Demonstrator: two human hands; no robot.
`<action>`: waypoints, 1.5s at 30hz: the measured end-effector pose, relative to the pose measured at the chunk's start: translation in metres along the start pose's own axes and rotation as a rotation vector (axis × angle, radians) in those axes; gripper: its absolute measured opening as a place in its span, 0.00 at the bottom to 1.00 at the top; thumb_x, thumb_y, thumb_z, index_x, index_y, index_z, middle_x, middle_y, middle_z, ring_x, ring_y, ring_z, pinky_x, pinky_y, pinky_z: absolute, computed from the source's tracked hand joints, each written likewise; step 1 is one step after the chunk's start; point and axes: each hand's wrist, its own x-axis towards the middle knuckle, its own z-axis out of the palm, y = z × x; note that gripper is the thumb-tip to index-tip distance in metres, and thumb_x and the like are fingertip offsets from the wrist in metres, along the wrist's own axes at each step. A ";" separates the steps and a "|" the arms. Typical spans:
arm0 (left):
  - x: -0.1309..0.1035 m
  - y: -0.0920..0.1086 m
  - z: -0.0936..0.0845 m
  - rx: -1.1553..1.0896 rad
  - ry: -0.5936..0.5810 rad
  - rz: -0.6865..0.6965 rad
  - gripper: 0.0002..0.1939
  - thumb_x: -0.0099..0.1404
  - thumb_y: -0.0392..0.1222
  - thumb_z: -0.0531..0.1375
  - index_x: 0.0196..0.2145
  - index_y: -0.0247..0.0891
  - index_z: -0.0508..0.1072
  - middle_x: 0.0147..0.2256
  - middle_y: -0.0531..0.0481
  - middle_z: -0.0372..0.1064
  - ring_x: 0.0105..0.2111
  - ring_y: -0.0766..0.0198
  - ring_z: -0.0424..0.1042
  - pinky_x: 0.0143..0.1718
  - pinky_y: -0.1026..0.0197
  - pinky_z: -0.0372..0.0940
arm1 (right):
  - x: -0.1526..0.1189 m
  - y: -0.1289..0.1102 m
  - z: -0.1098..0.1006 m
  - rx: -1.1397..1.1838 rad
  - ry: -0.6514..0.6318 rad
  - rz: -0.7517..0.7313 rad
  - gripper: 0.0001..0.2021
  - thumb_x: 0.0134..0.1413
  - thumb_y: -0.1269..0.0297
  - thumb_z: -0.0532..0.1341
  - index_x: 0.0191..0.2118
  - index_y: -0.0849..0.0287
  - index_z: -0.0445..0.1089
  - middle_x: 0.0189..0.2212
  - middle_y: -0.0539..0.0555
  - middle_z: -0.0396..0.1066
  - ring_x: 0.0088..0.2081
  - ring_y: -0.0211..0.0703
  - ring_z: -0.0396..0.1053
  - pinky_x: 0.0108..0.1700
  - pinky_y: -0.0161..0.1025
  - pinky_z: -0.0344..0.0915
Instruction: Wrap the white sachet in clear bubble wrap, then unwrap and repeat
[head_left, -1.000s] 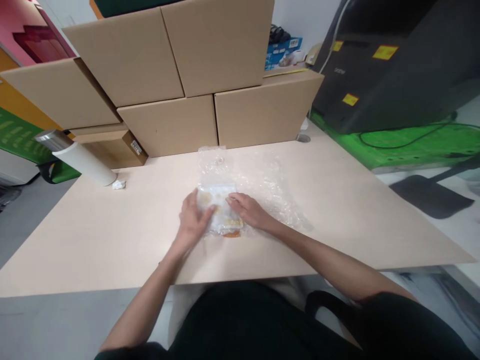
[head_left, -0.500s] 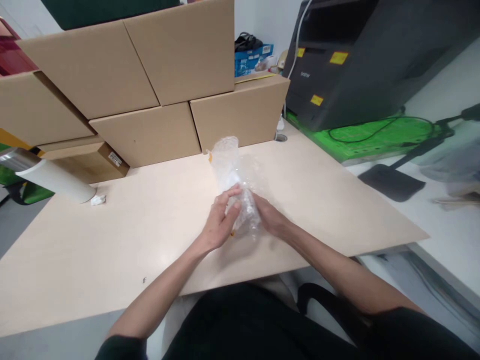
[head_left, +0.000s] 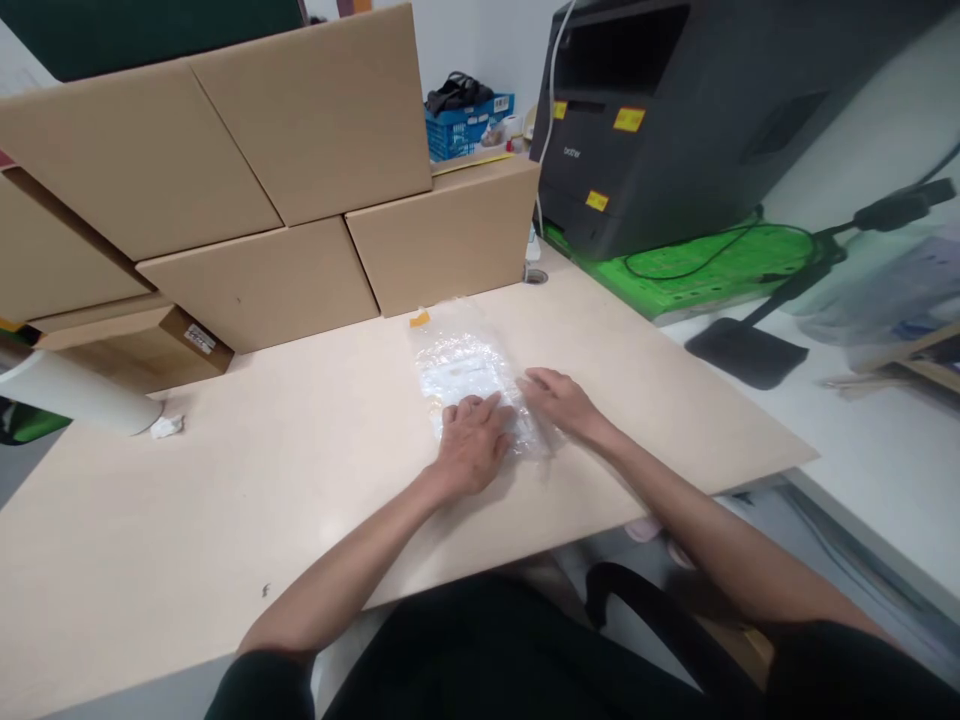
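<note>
A clear bubble-wrap bag (head_left: 463,345) lies flat on the pale wooden table (head_left: 300,430), with a small orange tab at its far left corner. Something whitish shows through the plastic. My left hand (head_left: 474,445) rests on the near part of the bag, palm down, fingers spread a little. At the bag's right edge, my right hand (head_left: 562,403) touches the plastic with its fingertips, fingers extended and not wrapped round anything.
Cardboard boxes (head_left: 442,240) are stacked along the table's back. A white roll (head_left: 90,393) and crumpled paper (head_left: 166,426) lie at the left. Back right, a dark printer (head_left: 630,150) stands on a green base (head_left: 697,270), near a black stand (head_left: 746,352).
The bag, raised and bunched between my hands before, now lies flat. My left hand has come down onto it, and my right hand has loosened at its right side. The view has shifted slightly right.
</note>
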 end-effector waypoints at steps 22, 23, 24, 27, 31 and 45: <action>-0.023 -0.022 0.005 -0.203 0.153 0.119 0.22 0.73 0.52 0.52 0.62 0.48 0.67 0.67 0.48 0.58 0.63 0.48 0.57 0.61 0.41 0.52 | 0.017 -0.053 0.024 0.891 -0.150 0.385 0.16 0.41 0.66 0.72 0.31 0.56 0.64 0.25 0.48 0.72 0.28 0.40 0.70 0.30 0.37 0.68; -0.025 -0.025 0.001 -0.212 0.173 0.124 0.24 0.73 0.53 0.52 0.63 0.48 0.66 0.68 0.47 0.56 0.64 0.47 0.55 0.62 0.41 0.51 | 0.014 -0.056 0.024 0.922 -0.154 0.373 0.17 0.39 0.65 0.73 0.31 0.55 0.63 0.26 0.47 0.72 0.28 0.41 0.71 0.30 0.37 0.68; -0.028 -0.029 -0.005 -0.210 0.204 0.116 0.26 0.73 0.55 0.52 0.65 0.47 0.64 0.69 0.45 0.53 0.66 0.47 0.52 0.64 0.40 0.49 | 0.009 -0.059 0.023 0.952 -0.166 0.351 0.18 0.38 0.64 0.74 0.31 0.55 0.64 0.26 0.47 0.72 0.28 0.41 0.71 0.31 0.38 0.69; -0.038 -0.046 -0.035 -0.144 0.325 0.020 0.37 0.68 0.61 0.57 0.69 0.42 0.56 0.72 0.39 0.40 0.71 0.40 0.37 0.66 0.34 0.37 | -0.007 -0.073 0.016 1.014 -0.260 0.226 0.20 0.36 0.60 0.76 0.34 0.56 0.68 0.29 0.48 0.74 0.31 0.42 0.72 0.35 0.39 0.69; -0.060 -0.071 -0.088 -0.206 0.311 -0.061 0.49 0.58 0.64 0.65 0.70 0.46 0.53 0.72 0.40 0.38 0.71 0.36 0.33 0.66 0.30 0.27 | -0.027 -0.093 0.001 0.973 -0.409 0.025 0.18 0.38 0.60 0.76 0.34 0.56 0.72 0.33 0.49 0.74 0.35 0.40 0.71 0.39 0.38 0.68; -0.088 -0.079 -0.084 -1.409 0.548 -0.243 0.20 0.57 0.51 0.70 0.41 0.33 0.79 0.39 0.42 0.79 0.42 0.52 0.77 0.45 0.56 0.69 | -0.008 -0.121 0.052 0.840 0.027 -0.067 0.26 0.38 0.48 0.74 0.43 0.50 0.68 0.46 0.54 0.72 0.48 0.51 0.70 0.53 0.52 0.68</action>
